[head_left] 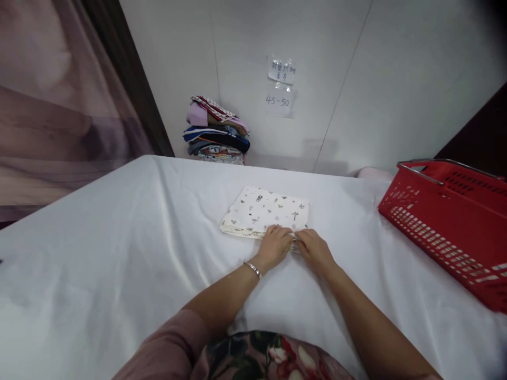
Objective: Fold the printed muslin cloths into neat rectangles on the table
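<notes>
A folded white cloth (269, 210) with small dark prints lies flat on the white-covered table (130, 253). Its near edge shows several stacked layers. My left hand (276, 245) is closed on that edge, right of its middle, with a silver bracelet on the wrist. Close beside it, my right hand (314, 248) pinches the near right corner of the same cloth. The fingertips of both hands almost meet, and they partly hide the corner between them.
At the right stands a red plastic basket (447, 232) with a metal handle. Behind the table's far edge rises a pile of folded clothes (217, 129). Handwritten paper signs (280, 100) hang on the pale wall. A pinkish curtain (59, 105) fills the left side.
</notes>
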Tool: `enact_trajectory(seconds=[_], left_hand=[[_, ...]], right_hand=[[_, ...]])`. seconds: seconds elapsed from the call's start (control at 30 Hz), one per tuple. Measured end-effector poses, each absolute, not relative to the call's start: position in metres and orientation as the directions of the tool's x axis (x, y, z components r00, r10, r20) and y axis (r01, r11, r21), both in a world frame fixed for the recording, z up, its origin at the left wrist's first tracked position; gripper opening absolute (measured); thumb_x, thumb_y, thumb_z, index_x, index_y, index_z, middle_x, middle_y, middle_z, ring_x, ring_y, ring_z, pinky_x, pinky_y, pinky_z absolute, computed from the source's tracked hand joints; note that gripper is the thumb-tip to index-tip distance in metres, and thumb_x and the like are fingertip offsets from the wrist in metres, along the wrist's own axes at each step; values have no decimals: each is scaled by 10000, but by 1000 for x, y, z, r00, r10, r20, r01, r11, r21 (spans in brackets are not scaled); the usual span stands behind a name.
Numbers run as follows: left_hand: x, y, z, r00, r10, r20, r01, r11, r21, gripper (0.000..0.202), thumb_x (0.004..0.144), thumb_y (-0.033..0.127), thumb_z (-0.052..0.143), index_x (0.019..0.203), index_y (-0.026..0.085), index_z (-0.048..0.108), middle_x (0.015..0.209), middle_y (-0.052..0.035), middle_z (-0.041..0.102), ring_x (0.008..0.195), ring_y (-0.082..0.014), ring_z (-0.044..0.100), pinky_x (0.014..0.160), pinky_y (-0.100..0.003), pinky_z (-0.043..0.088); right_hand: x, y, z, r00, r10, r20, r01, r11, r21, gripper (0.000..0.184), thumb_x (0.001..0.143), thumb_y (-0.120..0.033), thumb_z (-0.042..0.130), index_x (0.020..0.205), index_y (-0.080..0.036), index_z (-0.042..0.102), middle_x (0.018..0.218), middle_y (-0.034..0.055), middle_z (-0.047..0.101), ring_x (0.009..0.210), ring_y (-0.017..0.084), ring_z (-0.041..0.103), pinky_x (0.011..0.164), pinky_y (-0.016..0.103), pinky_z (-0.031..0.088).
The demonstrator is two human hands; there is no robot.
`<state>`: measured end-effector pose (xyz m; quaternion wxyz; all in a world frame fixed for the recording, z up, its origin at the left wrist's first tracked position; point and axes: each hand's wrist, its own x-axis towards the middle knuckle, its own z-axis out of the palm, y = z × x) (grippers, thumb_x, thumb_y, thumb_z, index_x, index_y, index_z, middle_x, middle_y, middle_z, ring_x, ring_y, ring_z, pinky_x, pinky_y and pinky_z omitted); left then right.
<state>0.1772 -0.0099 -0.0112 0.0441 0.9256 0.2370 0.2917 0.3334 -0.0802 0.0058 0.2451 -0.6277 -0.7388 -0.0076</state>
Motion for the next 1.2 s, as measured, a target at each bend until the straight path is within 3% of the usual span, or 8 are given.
enact_trajectory(seconds=[0.17, 0.57, 0.7, 0.9, 1.1, 1.2], left_hand=[[170, -7, -11, 710, 519, 476, 476, -852, 217, 202, 814, 49, 418, 935, 181, 513, 993, -41, 616, 951, -165, 546, 924, -347, 348], [122, 23, -2, 692, 551, 467, 585, -806, 85, 344, 733, -36, 384, 972, 166, 526, 893, -51, 622, 855, -184, 562, 877, -364, 360], [112, 24, -6, 687, 558, 464, 580, -807, 111, 315, 732, -23, 389, 938, 171, 529, 868, -50, 615, 839, -190, 556, 807, -340, 402], [113, 21, -11, 643, 592, 486, 610, -779, 142, 278, 756, -7, 404, 931, 172, 523, 812, -49, 615, 797, -195, 569, 769, -333, 434], [113, 20, -13, 659, 532, 532, 566, -816, 116, 240, 783, -4, 425, 876, 180, 549, 1143, -78, 583, 1007, -191, 545, 867, -343, 426], [112, 19, -13, 684, 489, 541, 544, -836, 67, 220, 790, 5, 445, 805, 179, 578, 1159, -66, 579, 1014, -196, 533, 882, -350, 419]], right_hand=[[338, -81, 1, -116, 914, 389, 938, 229, -260, 204, 891, -209, 413, 996, -227, 587, 955, 51, 615, 906, 202, 534, 756, 324, 460], [338, -82, 3, -119, 928, 354, 940, 219, -260, 219, 878, -179, 411, 1010, -225, 578, 983, 42, 610, 913, 197, 525, 738, 311, 449], [336, -81, 1, -138, 914, 383, 950, 232, -211, 224, 870, -177, 420, 1014, -220, 586, 978, 57, 609, 901, 212, 521, 753, 337, 438], [323, -77, -2, -180, 879, 442, 956, 262, -131, 323, 875, -149, 405, 1162, -186, 547, 1062, 101, 593, 962, 240, 504, 803, 382, 407], [314, -73, -5, -179, 880, 440, 948, 273, -161, 301, 883, -151, 398, 1127, -191, 570, 1049, 97, 610, 958, 231, 521, 807, 376, 412], [316, -73, -7, -142, 879, 454, 942, 261, -211, 277, 892, -173, 391, 1098, -186, 577, 1059, 87, 616, 967, 227, 527, 822, 380, 423]])
